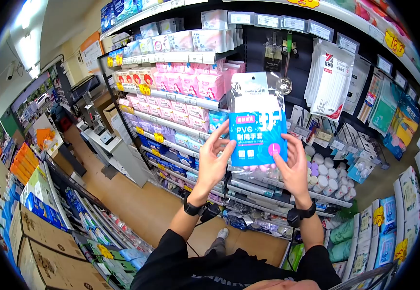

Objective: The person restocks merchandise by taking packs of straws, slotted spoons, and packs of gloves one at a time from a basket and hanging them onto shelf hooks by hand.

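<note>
Between both hands I hold up a pack of PVC gloves (260,140), a clear bag with a blue label and a hang hole at its top. My left hand (215,154) grips its left edge, thumb on the front. At the lower right corner, my right hand (292,162) pinches the pack with the thumb over the label. Pink shows through the plastic at the bottom. Just behind the pack's upper right hangs a metal ladle (284,86). A black band sits on each wrist.
Shelves of pink tissue packs (190,84) stand ahead to the left. White hanging packages (333,79) are on hooks at the right, above several white jars (328,179). Cardboard boxes (50,251) are stacked at lower left. A counter (110,145) stands beyond the aisle floor (118,198).
</note>
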Tool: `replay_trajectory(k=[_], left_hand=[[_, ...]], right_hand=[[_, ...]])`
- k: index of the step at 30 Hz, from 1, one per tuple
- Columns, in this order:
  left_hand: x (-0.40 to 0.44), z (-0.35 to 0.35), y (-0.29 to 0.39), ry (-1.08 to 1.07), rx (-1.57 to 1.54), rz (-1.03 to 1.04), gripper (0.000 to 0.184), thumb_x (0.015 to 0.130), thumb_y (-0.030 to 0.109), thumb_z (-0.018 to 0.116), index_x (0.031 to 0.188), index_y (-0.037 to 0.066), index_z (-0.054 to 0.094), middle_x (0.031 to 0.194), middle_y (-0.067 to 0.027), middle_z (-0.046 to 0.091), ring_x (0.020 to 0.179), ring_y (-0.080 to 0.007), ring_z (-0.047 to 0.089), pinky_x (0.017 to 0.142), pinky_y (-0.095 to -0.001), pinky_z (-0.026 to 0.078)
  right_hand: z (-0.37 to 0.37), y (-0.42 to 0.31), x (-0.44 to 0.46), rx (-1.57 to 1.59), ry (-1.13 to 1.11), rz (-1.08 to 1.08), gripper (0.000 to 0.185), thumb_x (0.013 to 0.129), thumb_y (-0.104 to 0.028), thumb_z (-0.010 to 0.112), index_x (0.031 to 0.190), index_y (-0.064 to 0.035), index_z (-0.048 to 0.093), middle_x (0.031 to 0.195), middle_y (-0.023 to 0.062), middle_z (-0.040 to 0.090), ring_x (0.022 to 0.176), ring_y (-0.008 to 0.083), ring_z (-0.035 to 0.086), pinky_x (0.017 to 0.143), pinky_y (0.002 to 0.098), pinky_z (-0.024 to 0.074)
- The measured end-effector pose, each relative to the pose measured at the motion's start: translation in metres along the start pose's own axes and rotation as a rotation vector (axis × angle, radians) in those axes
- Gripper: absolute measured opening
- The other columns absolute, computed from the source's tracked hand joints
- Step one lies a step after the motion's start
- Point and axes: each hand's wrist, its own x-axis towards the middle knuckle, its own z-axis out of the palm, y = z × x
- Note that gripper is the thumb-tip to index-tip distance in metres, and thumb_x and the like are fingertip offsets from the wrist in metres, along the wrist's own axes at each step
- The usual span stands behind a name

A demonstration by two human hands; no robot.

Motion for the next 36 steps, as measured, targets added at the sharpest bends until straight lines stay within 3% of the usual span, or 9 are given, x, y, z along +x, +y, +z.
replay_trajectory(k=[3, 13, 24, 36], left_hand=[[0.046, -0.002, -0.003, -0.004, -0.028, 0.023, 0.056, 0.093, -0.004, 0.066, 0.146, -0.003, 0.046, 0.137, -0.0137, 0.056, 0.095, -0.0076, 0.062, 0.079, -0.021, 0.054], [0.167, -0.016, -0.034, -0.074, -0.093, 0.137, 0.056, 0.094, -0.001, 0.066, 0.146, -0.003, 0.046, 0.141, -0.0166, 0.055, 0.099, -0.0091, 0.064, 0.089, -0.0252, 0.053], [0.217, -0.019, -0.049, -0.111, -0.135, 0.172, 0.055, 0.094, -0.001, 0.066, 0.145, -0.002, 0.047, 0.14, -0.0167, 0.056, 0.099, -0.0086, 0.063, 0.09, -0.0255, 0.053], [0.24, -0.017, -0.051, -0.15, -0.122, 0.196, 0.053, 0.096, -0.002, 0.062, 0.147, 0.0, 0.047, 0.138, -0.0154, 0.057, 0.096, -0.0069, 0.062, 0.08, -0.0211, 0.053]], right_hand=[[0.004, 0.011, 0.043, -0.032, 0.005, -0.052, 0.048, 0.095, 0.001, 0.064, 0.138, 0.0031, 0.043, 0.128, 0.0153, 0.058, 0.116, 0.0166, 0.059, 0.096, 0.0285, 0.0492], [0.017, 0.038, 0.151, -0.079, 0.045, -0.154, 0.048, 0.096, 0.001, 0.064, 0.139, 0.0022, 0.042, 0.129, 0.0154, 0.058, 0.117, 0.0166, 0.059, 0.097, 0.0289, 0.049], [0.027, 0.055, 0.191, -0.121, 0.116, -0.238, 0.048, 0.096, 0.002, 0.063, 0.139, 0.0031, 0.042, 0.13, 0.0162, 0.057, 0.119, 0.0172, 0.058, 0.1, 0.0297, 0.0483], [0.027, 0.06, 0.211, -0.106, 0.17, -0.262, 0.048, 0.097, 0.003, 0.062, 0.14, 0.004, 0.041, 0.129, 0.0164, 0.058, 0.118, 0.0172, 0.058, 0.1, 0.0297, 0.0489]])
